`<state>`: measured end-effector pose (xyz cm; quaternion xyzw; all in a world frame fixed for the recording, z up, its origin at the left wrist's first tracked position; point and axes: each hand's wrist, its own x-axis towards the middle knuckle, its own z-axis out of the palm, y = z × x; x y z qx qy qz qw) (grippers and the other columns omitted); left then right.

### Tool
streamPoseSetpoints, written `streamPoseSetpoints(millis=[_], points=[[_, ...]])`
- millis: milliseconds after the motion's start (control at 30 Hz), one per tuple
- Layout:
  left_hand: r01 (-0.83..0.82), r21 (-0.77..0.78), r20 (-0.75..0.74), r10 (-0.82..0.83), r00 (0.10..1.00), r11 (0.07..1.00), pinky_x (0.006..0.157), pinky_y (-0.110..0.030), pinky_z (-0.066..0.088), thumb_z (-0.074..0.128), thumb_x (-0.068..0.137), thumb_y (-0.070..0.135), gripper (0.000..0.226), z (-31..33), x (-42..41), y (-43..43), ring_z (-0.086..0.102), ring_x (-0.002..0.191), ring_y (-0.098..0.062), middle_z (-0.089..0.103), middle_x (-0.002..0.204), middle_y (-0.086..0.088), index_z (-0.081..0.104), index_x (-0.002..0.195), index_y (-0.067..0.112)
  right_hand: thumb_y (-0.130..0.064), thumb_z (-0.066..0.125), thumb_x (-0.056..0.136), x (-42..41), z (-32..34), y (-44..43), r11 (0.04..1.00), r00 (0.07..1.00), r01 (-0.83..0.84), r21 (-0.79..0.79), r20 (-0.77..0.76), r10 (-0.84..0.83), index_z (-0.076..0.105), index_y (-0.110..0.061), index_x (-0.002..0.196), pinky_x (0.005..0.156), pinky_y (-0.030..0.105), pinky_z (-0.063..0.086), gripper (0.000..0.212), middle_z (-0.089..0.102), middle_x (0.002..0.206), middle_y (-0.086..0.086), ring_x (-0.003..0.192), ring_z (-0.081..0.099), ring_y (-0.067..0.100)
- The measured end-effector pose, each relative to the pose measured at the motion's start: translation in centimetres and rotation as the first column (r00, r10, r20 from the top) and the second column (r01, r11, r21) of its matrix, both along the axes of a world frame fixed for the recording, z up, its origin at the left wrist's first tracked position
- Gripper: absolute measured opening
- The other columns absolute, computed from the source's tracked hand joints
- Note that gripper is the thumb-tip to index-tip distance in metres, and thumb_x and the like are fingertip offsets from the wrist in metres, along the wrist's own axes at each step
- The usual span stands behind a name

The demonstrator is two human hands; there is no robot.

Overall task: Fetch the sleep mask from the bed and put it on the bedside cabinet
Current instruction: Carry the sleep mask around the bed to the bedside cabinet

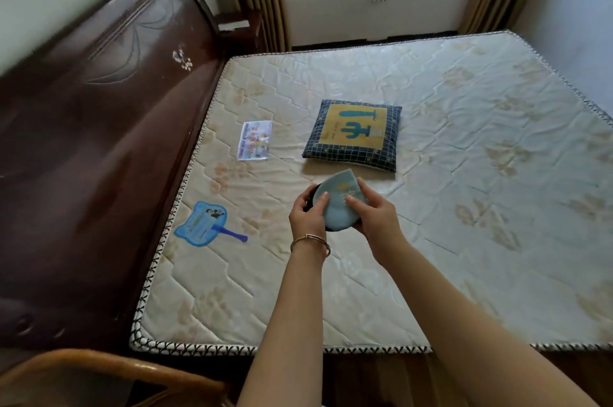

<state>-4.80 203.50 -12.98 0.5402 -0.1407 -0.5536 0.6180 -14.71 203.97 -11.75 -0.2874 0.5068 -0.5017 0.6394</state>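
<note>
A light blue sleep mask (338,197) with a dark underside is held just above the bare mattress (464,174), in front of a small pillow. My left hand (306,212) grips its left edge, thumb on top; a bracelet circles that wrist. My right hand (373,212) holds its right side, fingers laid over the blue fabric. A dark wooden cabinet top (237,22) shows at the far corner beyond the headboard, partly hidden.
A navy checked pillow (353,134) with a yellow cactus panel lies behind the mask. A blue hand fan (205,224) and a printed card (254,140) lie near the dark wooden headboard (99,128). A wooden chair back (109,376) curves at bottom left. Curtains hang behind.
</note>
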Motion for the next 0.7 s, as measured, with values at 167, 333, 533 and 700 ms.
streamPoseSetpoints(millis=[167,333,533,700], points=[[0.094,0.008,0.007,-0.094,0.996,0.996,0.088,-0.047,0.051,0.059,0.086,0.001,0.025,0.0,-7.3,0.4,0.059,0.095,-0.028,0.062,0.096,-0.004,0.060,0.109,0.009,-0.003,0.055,0.091,-7.0,0.4,1.8,0.994,0.992,0.105,0.010,-0.070,-0.105,0.044,-0.010,0.139,0.080,0.034,0.055,0.050,0.058,0.127,0.016,0.102,0.060,0.025],[0.235,0.004,-0.007,-0.235,0.972,0.972,0.087,-0.045,0.052,0.057,0.087,0.001,0.019,0.1,-13.8,0.7,0.058,0.095,-0.027,0.062,0.094,-0.002,0.059,0.102,0.011,-0.002,0.052,0.092,-13.4,0.7,3.4,0.969,0.967,0.246,0.026,-0.076,-0.244,0.044,-0.009,0.139,0.082,0.035,0.053,0.048,0.058,0.128,0.016,0.107,0.060,0.028],[0.397,0.007,0.003,-0.397,0.918,0.918,0.085,-0.044,0.051,0.056,0.086,-0.002,0.019,0.8,-20.7,0.6,0.056,0.096,-0.028,0.062,0.089,0.000,0.060,0.100,0.011,-0.001,0.052,0.091,-19.6,0.9,4.8,0.908,0.908,0.417,0.031,-0.050,-0.415,0.047,-0.010,0.136,0.080,0.034,0.056,0.047,0.060,0.120,0.014,0.103,0.061,0.028],[0.520,0.054,0.013,-0.521,0.853,0.853,0.079,-0.039,0.049,0.056,0.085,0.000,0.019,1.2,-25.3,0.0,0.056,0.095,-0.027,0.063,0.093,-0.004,0.062,0.095,0.015,0.000,0.054,0.089,-23.9,1.0,5.3,0.853,0.851,0.522,0.018,-0.070,-0.520,0.051,-0.010,0.130,0.071,0.030,0.058,0.042,0.063,0.113,0.015,0.096,0.062,0.027]])
